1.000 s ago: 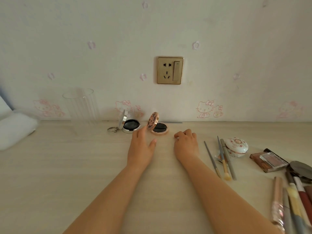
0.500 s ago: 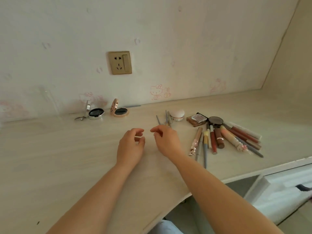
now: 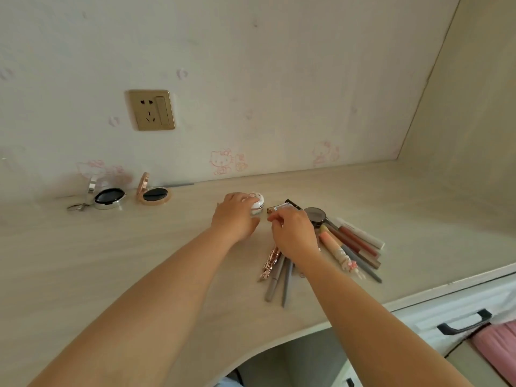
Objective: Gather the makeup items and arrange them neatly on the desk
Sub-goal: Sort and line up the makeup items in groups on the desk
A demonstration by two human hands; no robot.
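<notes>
My left hand [image 3: 236, 216] reaches over a small round white jar [image 3: 258, 204] with a floral lid, and its fingers curl round the jar's left side and top. My right hand [image 3: 293, 236] hovers just right of it, thumb and forefinger drawn together at the near corner of a brown eyeshadow palette [image 3: 282, 210]. Whether they hold anything is hidden. A round dark compact [image 3: 315, 215] and a fan of lip pencils and tubes [image 3: 351, 244] lie beside that hand. A rose-gold tube and grey pencils [image 3: 275, 270] stick out from under my wrist.
Two open cushion compacts, one silver [image 3: 107, 198] and one rose-gold [image 3: 153, 194], stand by the wall at the left, under a gold wall socket [image 3: 150, 110]. The desk edge [image 3: 418, 296] curves at the lower right above a white drawer with a black handle [image 3: 463, 321].
Both hands have moved from the middle of the desk, far and right, to the pile of makeup. The left one has come onto the white jar. The view has swung right and down.
</notes>
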